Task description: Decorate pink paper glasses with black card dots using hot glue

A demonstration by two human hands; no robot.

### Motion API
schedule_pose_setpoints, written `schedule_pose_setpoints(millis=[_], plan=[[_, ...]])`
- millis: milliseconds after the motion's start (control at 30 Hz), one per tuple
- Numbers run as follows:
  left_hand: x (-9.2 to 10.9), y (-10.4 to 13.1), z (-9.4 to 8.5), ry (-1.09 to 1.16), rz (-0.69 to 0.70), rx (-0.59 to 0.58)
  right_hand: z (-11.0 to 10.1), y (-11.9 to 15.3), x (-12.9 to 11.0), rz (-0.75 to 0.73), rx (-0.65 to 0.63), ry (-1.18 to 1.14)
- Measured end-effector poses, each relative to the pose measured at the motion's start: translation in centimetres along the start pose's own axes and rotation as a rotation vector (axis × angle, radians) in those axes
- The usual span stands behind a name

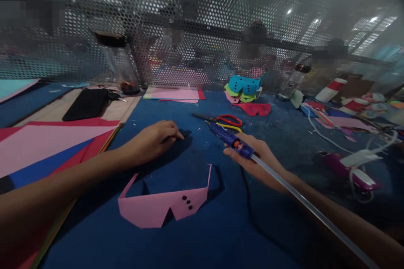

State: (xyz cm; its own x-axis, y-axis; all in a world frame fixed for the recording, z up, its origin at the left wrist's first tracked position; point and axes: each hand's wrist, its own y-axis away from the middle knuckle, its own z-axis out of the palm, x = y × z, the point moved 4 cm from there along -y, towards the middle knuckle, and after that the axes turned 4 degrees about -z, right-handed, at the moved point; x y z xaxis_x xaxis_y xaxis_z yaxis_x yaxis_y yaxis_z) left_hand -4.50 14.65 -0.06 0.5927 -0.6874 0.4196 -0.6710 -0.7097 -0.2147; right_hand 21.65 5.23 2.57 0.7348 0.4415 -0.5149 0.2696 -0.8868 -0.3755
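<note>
My right hand grips a blue glue gun with a long clear glue stick trailing back over my forearm; its nozzle points up and left toward the scissors. My left hand rests on the blue table mat with fingers curled down, holding nothing. Below and between the hands lie pink paper glasses with three small black dots on the right lens and both arms folded up.
Red-handled scissors lie beyond the glue gun. Finished paper glasses are stacked at the back by a perforated metal screen. Coloured paper sheets lie left, a black case behind them, a purple glue gun with cable right.
</note>
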Motion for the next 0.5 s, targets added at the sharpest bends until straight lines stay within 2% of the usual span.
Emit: schedule_pose_setpoints(millis=[133,333,500], plan=[[-0.4,-0.4,0.1,-0.019,-0.038,0.029,0.0,0.1,0.1,0.008,-0.018,0.037],[-0.5,-1.4,0.7,-0.135,0.045,-0.018,0.0,0.1,0.1,0.013,-0.008,0.029],[-0.6,-1.8,0.7,-0.138,0.061,-0.028,0.2,0.2,0.4,0.039,-0.020,0.008]])
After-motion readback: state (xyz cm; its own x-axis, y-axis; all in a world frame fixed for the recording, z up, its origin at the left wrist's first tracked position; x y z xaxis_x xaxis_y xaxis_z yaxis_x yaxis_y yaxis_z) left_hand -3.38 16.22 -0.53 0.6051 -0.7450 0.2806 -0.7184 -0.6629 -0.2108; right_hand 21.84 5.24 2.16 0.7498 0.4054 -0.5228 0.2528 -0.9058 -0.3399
